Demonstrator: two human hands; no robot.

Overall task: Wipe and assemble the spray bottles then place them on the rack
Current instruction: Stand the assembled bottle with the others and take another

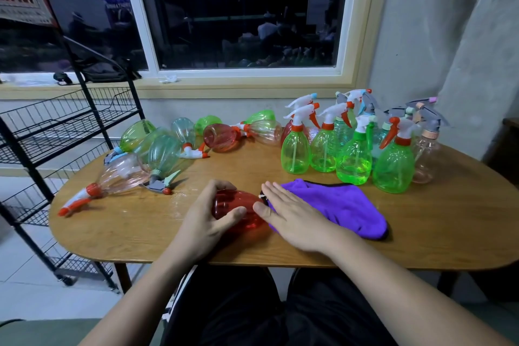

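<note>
- Head view, red bottle [238, 213]: translucent red plastic, rounded, faintly ribbed, on its side near the front edge of the bench [134, 230], a little left of centre.
- Left hand [205, 219]: grasping the red bottle, fingers [222, 185] curled over its far side, thumb pressed on the near side facing the camera.
- Right hand [295, 219]: released and flat, palm down, fingers straight and close together on the left end of the purple cloth [345, 205].
- Right thumb tip right at the bottle's right side; touching or only just beside it, cannot tell.
- Cloth: spread flat just right of the red bottle, dark trim along its edge, left end covered by the right hand.
- Upright bottles [354, 160]: a tight cluster behind the cloth at the right, mostly green, a few pale pink or bluish, topped with white, orange and grey spray heads.
- Lying bottles [163, 149]: strewn on their sides at the back left of the bench, in green, teal, pink and red, several with spray heads.
- Rack [56, 126]: black wire shelves standing left of the bench, cut off by the picture's left edge.
- Hidden or unclear: the red bottle's neck end, covered by the hands; its left part, behind the left palm; a small white bit by the right forefinger, too small to identify; the rear upright bottles, overlapping one another.
</note>
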